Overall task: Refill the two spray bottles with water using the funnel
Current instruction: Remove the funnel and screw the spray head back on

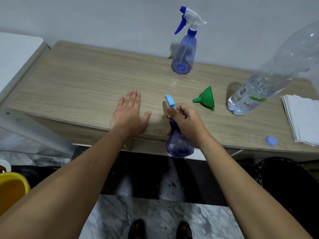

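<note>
**Near spray bottle in the right hand, second bottle standing by the wall**

The right hand (185,120) has its fingers curled round the neck of a translucent blue spray bottle (179,144), holding it over the near edge of the wooden table (86,80). Its body is rounded and pear-shaped, and a light blue trigger head (170,100) rises above the fingers. The left hand (128,112) lies flat on the table to the left, fingers straight and together, thumb spread, holding nothing.

A second spray bottle (184,54) stands upright at the far side near the wall: a translucent blue body with a white and dark blue trigger head. A green funnel (206,98) lies on its side to the right of the held bottle. Farther right a clear water bottle (259,87) stands uncapped, with a round blue cap (271,140) on the table nearer the edge and a stack of white paper (303,119) at the right.
</note>
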`<state>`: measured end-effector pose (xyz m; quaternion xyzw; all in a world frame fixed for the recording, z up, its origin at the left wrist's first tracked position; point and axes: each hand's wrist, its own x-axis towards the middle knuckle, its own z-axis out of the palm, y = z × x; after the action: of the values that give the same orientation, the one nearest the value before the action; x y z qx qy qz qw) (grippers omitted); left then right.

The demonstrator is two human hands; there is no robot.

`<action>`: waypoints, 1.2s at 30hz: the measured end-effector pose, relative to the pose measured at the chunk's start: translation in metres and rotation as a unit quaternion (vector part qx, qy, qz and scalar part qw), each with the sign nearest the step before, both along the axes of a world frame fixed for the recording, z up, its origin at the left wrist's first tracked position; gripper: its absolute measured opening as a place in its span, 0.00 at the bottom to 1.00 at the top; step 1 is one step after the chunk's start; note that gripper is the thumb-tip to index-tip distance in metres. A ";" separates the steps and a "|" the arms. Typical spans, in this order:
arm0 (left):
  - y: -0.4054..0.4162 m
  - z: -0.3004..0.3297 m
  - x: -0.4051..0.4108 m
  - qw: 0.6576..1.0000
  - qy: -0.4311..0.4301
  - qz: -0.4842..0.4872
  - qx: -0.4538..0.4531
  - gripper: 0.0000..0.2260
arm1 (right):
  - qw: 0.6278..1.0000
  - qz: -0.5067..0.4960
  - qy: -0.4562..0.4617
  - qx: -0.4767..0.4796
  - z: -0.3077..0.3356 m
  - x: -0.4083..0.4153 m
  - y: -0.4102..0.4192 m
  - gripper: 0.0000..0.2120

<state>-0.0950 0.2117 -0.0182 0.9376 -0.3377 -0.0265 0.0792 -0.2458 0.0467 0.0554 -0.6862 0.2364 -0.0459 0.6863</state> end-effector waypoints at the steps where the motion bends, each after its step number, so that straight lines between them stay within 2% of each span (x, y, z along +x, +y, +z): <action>1: 0.000 0.000 0.000 1.000 0.001 0.001 -0.001 0.42 | 1.000 0.003 0.000 0.002 -0.001 -0.001 0.000 0.10; 8: 0.001 0.000 0.000 1.000 -0.001 0.000 -0.002 0.42 | 1.000 -0.007 -0.004 0.013 0.003 -0.005 -0.001 0.10; 16: -0.001 0.000 -0.001 1.000 0.009 0.005 -0.011 0.43 | 0.997 -0.020 -0.031 -0.061 0.003 -0.012 -0.008 0.17; 19: 0.000 0.003 -0.001 1.000 0.022 0.004 -0.020 0.41 | 0.997 -0.026 -0.066 -0.033 0.005 -0.017 -0.016 0.08; 21: 0.002 0.007 -0.002 0.995 0.053 -0.035 -0.078 0.41 | 0.995 -0.033 -0.090 -0.008 0.012 -0.018 -0.020 0.09; 24: 0.009 0.014 -0.010 0.963 0.117 -0.142 -0.195 0.48 | 0.991 -0.046 -0.126 0.027 0.018 -0.014 -0.025 0.17; 27: 0.004 0.017 -0.024 0.936 0.150 -0.192 -0.256 0.49 | 0.987 -0.058 -0.144 0.038 0.020 -0.007 -0.030 0.16; 32: -0.029 0.024 -0.037 0.891 0.196 -0.189 -0.363 0.45 | 0.986 -0.067 -0.153 0.018 0.026 0.012 -0.035 0.20; 36: -0.043 0.037 -0.022 0.865 0.239 -0.135 -0.421 0.36 | 0.985 -0.068 -0.160 0.001 0.032 0.037 -0.039 0.12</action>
<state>-0.1166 0.1685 0.0189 0.7253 -0.4109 -0.1153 0.5403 -0.2089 0.0075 0.0873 -0.6518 0.1697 -0.2019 0.7110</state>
